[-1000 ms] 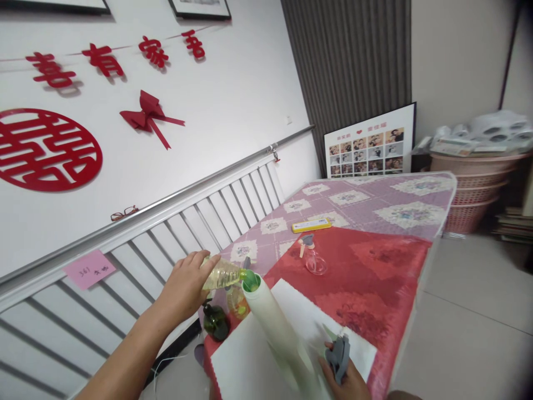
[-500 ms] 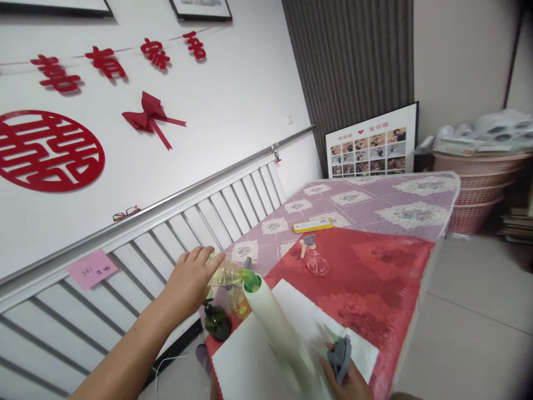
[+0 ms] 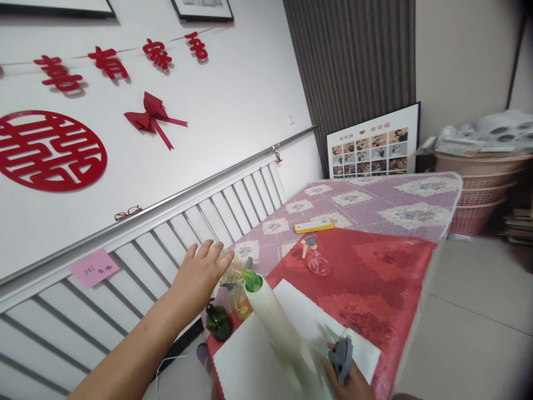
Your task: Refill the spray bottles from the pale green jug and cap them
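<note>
- Yellowish clear bottle (image 3: 236, 271) lies tilted, just beyond the left hand (image 3: 205, 265), at about 3 to 4 o'clock from it, partly hidden behind the fingers.
- The left forearm reaches in from about 8 o'clock; the hand is back-side up, its fingers raised and somewhat spread over the bottle. One cannot tell whether they clasp it.
- The bottle's narrow end points to 4 o'clock and meets the green-lined mouth of a pale tube (image 3: 277, 328); how far in it goes is unclear.
- The tube slants down toward 5 o'clock over a white sheet (image 3: 245, 361).
- The right hand (image 3: 353, 384) shows only in part at the bottom edge, its thumb and fingers closed around a grey spray head (image 3: 343, 358), which sits at 11 o'clock from the hand.
- From the yellowish bottle, a dark green bottle (image 3: 219, 323) stands near at 7 o'clock, a clear spray bottle (image 3: 318, 265) lies at 3 o'clock, and a yellow case (image 3: 314, 225) at 2 o'clock.
</note>
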Demonstrator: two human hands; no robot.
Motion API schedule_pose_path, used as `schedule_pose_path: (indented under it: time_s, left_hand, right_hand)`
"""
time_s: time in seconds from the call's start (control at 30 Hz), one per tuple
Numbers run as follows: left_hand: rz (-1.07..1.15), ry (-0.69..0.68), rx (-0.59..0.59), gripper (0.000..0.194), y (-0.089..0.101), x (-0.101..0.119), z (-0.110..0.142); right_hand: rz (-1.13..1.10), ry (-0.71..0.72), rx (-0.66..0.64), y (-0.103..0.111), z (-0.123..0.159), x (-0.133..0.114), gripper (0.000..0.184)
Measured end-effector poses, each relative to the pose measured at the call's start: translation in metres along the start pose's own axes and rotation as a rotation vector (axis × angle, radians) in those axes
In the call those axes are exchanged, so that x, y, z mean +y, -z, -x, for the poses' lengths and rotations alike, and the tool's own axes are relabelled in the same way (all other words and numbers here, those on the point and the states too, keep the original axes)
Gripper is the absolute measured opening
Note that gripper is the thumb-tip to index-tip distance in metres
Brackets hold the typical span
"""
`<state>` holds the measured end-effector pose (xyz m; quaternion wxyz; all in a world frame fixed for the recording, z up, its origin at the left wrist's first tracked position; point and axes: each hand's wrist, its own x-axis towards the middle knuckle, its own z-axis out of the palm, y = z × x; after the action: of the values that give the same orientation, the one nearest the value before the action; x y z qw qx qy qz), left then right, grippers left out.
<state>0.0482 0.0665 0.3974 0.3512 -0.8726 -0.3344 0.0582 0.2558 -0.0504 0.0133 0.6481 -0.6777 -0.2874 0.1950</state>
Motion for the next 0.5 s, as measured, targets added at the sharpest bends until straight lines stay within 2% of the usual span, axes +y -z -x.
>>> schedule_pose_path:
  time_s: [0.13,0.23,0.37,0.5]
  left_hand:
    - [-0.016,-0.001,0.007,0.075,0.005,0.006,-0.001]
    - [-0.025,0.011,0.041,0.075,0.0,0.006,0.001]
    - [0.032,0.056,0.095,0.078,-0.02,0.001,0.01]
    - [0.251,0.204,0.202,0.07,-0.053,0.0,0.029]
  right_hand:
    - [0.008,-0.01,-0.007,-0.001,-0.001,0.005,0.048]
    - [0.006,-0.02,-0.009,-0.002,-0.002,0.007,0.049]
    - [0.019,-0.047,-0.028,-0.003,-0.003,0.011,0.054]
    - [0.05,-0.089,-0.071,-0.003,-0.004,0.015,0.061]
